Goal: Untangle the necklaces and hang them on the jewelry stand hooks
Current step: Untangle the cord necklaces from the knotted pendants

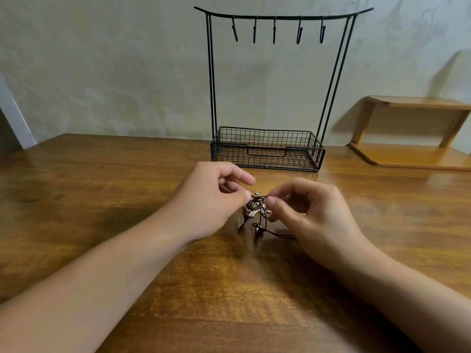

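Big wooden surface (102,187) up against the wall, with a small wooden shelf (413,131) off to the right. The black wire jewelry stand (267,149) sits at the back, all five hooks (274,30) bare. Just in front of it, the left hand (211,202) and right hand (311,212) are both pinching a knotted clump of necklaces (257,210) with curled fingers, held just off the wood, dark cords dangling down to it.
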